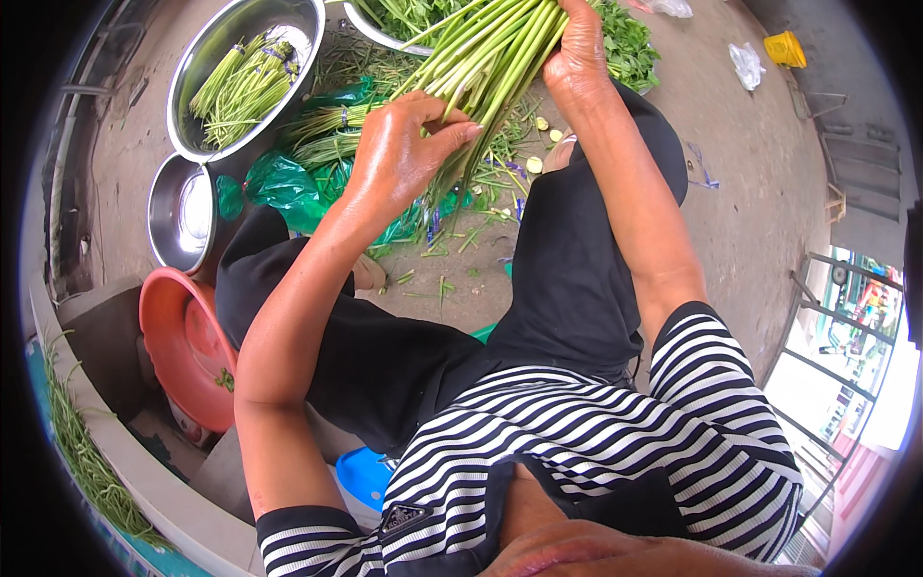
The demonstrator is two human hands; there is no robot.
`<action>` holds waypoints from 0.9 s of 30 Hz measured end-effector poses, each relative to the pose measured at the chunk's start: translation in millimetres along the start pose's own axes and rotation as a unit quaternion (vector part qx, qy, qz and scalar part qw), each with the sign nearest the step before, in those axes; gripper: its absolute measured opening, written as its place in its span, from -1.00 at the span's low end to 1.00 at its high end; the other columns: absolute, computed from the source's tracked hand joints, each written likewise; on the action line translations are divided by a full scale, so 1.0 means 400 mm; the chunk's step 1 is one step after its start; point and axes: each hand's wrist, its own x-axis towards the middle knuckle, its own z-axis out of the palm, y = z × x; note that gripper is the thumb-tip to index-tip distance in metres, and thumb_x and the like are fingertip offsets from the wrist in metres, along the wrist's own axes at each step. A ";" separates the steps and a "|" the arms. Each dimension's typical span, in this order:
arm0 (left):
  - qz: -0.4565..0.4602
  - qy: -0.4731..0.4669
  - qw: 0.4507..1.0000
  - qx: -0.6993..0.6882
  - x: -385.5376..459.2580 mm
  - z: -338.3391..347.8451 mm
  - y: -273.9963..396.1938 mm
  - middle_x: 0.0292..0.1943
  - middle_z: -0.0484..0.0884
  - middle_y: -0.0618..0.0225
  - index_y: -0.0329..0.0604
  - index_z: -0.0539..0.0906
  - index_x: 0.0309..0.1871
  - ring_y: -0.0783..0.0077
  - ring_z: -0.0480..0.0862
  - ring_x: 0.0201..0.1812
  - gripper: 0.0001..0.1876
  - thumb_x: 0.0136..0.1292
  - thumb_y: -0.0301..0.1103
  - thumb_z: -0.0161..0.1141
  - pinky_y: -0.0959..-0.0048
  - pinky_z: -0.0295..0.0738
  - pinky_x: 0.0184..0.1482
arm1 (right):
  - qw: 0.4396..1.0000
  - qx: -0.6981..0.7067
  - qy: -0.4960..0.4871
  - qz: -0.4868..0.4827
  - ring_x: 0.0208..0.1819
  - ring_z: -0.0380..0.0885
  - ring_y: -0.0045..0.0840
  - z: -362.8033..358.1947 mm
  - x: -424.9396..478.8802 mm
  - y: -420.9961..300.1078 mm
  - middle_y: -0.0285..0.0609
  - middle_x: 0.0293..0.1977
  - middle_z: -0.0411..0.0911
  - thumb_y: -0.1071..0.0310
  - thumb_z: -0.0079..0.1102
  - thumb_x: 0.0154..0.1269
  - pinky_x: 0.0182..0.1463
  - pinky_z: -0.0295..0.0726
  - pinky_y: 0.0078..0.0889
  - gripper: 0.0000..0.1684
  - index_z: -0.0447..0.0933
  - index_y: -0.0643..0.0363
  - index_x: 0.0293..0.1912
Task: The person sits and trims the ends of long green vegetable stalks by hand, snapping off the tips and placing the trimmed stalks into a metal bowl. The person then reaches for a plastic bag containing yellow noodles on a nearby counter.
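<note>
My right hand (577, 54), at the top, grips a thick bundle of long green stalks (497, 47), probably garlic scapes. My left hand (411, 144) is at the lower left side of this bundle, its thumb and forefinger pinching thin stalk ends. Below and behind the hands, tied bunches of similar stalks (328, 130) lie on a green plastic bag (285, 184) on the ground. More tied bunches (249, 90) rest in a large steel basin (177, 101) at the upper left. Part of the right fingers is hidden behind the stalks.
A smaller steel basin (155, 213) and a red plastic basin (169, 346) stand at left. Leafy greens (624, 43) are beyond the right hand. Cut stalk scraps (440, 288) litter the ground between my legs. A yellow container (786, 49) lies at upper right.
</note>
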 end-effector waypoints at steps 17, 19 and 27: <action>-0.255 -0.074 0.911 -0.314 0.041 0.007 0.036 -0.62 0.35 0.62 -0.15 0.67 -0.34 0.72 0.26 -0.55 -0.66 0.38 -0.05 0.37 0.56 0.07 -0.47 | 0.979 -0.129 -0.054 -0.151 -0.17 0.70 -0.45 0.083 -0.085 0.011 -0.21 -0.18 0.69 0.43 0.39 0.20 -0.04 0.71 -0.35 -0.66 0.60 0.23 -0.02; -0.226 -0.069 0.922 -0.308 0.044 0.024 0.000 -0.62 0.47 0.55 -0.18 0.68 -0.41 0.70 0.37 -0.56 -0.63 0.34 -0.05 0.40 0.57 0.14 -0.50 | 0.979 -0.141 -0.057 -0.137 -0.17 0.69 -0.46 0.083 -0.073 0.023 -0.22 -0.18 0.68 0.48 0.41 0.18 -0.04 0.71 -0.35 -0.63 0.59 0.23 0.00; -0.208 -0.052 0.952 -0.219 0.066 0.025 -0.018 -0.52 0.60 0.45 -0.20 0.72 -0.32 0.68 0.51 -0.51 -0.66 0.37 -0.07 0.32 0.60 0.26 -0.48 | 0.940 -0.244 -0.070 -0.227 -0.17 0.65 -0.55 0.080 -0.064 0.042 -0.29 -0.14 0.66 0.49 0.45 0.17 -0.06 0.66 -0.44 -0.57 0.56 0.21 0.05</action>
